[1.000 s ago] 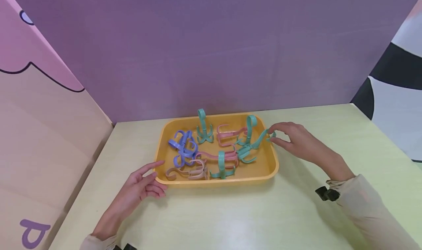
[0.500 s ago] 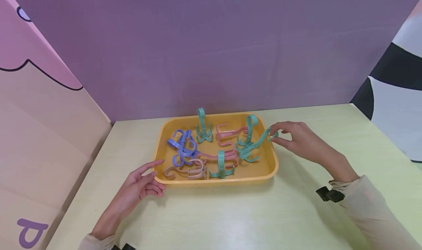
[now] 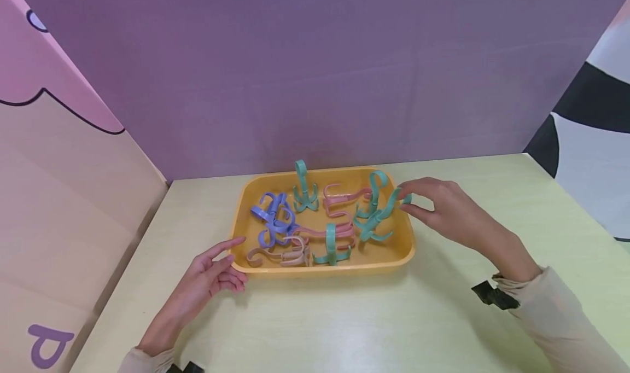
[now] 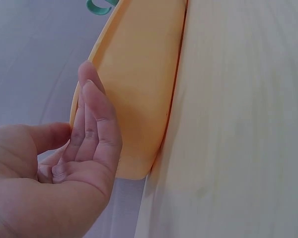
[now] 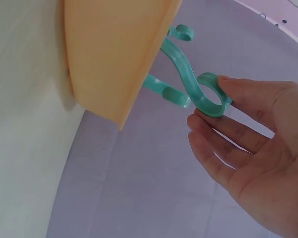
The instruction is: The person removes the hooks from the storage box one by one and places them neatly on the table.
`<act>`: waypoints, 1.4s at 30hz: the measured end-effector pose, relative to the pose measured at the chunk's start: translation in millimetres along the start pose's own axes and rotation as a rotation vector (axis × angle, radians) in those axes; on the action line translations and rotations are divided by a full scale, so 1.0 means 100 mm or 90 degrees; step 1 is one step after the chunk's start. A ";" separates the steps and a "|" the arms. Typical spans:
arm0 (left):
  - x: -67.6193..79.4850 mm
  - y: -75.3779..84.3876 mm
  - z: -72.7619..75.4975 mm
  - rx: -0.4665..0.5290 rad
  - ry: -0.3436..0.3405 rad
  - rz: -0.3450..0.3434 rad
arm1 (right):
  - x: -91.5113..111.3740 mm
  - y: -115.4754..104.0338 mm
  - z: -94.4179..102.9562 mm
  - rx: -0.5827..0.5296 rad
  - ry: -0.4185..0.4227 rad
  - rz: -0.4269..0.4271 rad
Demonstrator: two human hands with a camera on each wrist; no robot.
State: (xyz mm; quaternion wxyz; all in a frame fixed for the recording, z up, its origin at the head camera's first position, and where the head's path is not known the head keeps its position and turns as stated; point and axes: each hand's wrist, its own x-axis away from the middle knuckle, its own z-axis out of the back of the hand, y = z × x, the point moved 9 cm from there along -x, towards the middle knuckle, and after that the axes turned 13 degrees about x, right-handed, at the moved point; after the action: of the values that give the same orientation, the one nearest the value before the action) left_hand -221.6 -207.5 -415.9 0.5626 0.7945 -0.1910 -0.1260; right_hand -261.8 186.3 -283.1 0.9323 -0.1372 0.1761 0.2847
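Note:
A yellow plastic tray [image 3: 315,270] holds several four-claw hanging hooks. My right hand [image 3: 443,209] is at the tray's right rim and pinches the curled top of a green claw hook [image 3: 376,222] between thumb and fingers. That hook leans over the rim, its claws down in the tray; its curl [image 5: 208,106] shows large in the right wrist view. Close behind it stands another green hook [image 3: 375,190]. My left hand [image 3: 204,274] touches the tray's front left corner, its fingers [image 4: 107,124] fairly straight along the outer wall and the thumb at the rim.
Inside the tray also lie blue hooks [image 3: 273,220], pink hooks [image 3: 339,199], a beige hook [image 3: 290,257] and two more green hooks, one at the back [image 3: 306,195] and one at the front [image 3: 331,247]. Behind the pale table [image 3: 334,324] hangs a purple backdrop [image 3: 315,77].
The green hook in my right hand has tilted steeper, its claws shifting slightly right in the tray. The left hand keeps its place at the corner.

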 end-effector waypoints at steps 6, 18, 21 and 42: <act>0.02 -0.01 0.01 -0.004 0.009 -0.001 | -0.01 -0.15 0.10 0.008 0.035 0.038; 0.04 -0.01 0.01 0.001 0.006 -0.005 | 0.02 -0.27 0.24 0.021 0.093 0.064; 0.04 -0.02 0.00 0.001 0.003 0.001 | 0.04 -0.32 0.28 0.017 0.114 0.077; 0.01 0.01 0.00 -0.011 -0.002 -0.005 | 0.08 -0.45 0.51 0.006 0.206 0.093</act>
State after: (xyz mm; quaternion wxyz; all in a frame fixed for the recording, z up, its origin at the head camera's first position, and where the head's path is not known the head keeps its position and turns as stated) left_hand -221.3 -208.2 -415.2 0.5686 0.7902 -0.1874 -0.1309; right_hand -216.5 172.1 -233.4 0.8691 -0.1634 0.3350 0.3251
